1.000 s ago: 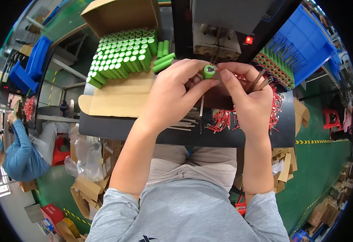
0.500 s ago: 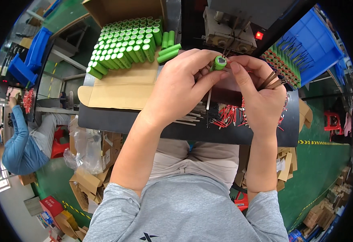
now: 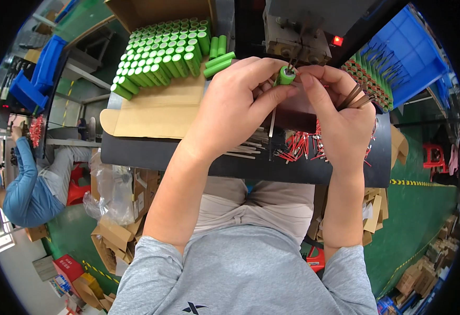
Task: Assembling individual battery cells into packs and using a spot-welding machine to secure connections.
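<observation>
My left hand (image 3: 235,107) is closed around a green cylindrical battery cell (image 3: 286,77), its end tilted up under the two thin electrodes (image 3: 292,59) of a spot welder (image 3: 293,39). A narrow pale strip (image 3: 272,123) hangs below the left fingers. Close to the cell's right side, my right hand (image 3: 340,113) has thumb and forefinger pinched together; what lies between the tips is too small to make out. Several thin brown strips (image 3: 352,98) stick out from that same hand, held among its fingers.
Rows of upright green cells (image 3: 161,55) fill a cardboard box (image 3: 156,113) at left, with loose cells (image 3: 219,64) beside it. Red wires (image 3: 298,146) and pale strips (image 3: 246,148) lie on the black bench (image 3: 151,164). Wired cells (image 3: 372,79) stand by a blue bin (image 3: 419,47). Another person (image 3: 28,184) sits far left.
The cell has moved slightly up toward the welder, and the electrodes now appear to meet its end. Both hands keep their grip.
</observation>
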Tool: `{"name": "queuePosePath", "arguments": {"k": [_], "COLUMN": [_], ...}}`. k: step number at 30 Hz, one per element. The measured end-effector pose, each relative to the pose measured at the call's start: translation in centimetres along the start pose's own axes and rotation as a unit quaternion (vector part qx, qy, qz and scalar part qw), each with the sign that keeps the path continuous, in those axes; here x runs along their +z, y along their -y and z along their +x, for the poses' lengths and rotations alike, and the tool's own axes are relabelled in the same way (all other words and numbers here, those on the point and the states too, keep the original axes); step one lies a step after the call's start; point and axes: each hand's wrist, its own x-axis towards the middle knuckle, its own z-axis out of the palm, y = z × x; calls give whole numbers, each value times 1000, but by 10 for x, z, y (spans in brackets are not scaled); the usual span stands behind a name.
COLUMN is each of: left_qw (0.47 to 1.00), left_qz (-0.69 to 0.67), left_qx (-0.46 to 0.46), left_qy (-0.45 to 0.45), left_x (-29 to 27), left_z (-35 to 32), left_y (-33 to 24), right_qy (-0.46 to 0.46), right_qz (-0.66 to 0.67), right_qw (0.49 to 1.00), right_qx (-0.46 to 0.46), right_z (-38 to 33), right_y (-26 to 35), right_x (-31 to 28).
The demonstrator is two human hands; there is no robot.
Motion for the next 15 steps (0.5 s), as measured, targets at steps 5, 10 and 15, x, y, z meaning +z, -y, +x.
{"name": "queuePosePath", "arguments": {"k": [5, 10, 15], "left_qw": [1000, 1000, 999], "left_qz": [-14, 21, -24], "left_qx": [-7, 9, -36], "left_qy": [-7, 11, 9], "left_x": [1, -3, -4], "left_z": [0, 0, -2], "left_y": [-1, 1, -3], "right_qy": [-15, -9, -5], "right_qz": [6, 3, 0], "right_qw": [1000, 1000, 1000], "right_qx": [4, 14, 12], "right_z": [1, 2, 0], "right_y": [-2, -2, 1], "right_x": [4, 4, 4]}}
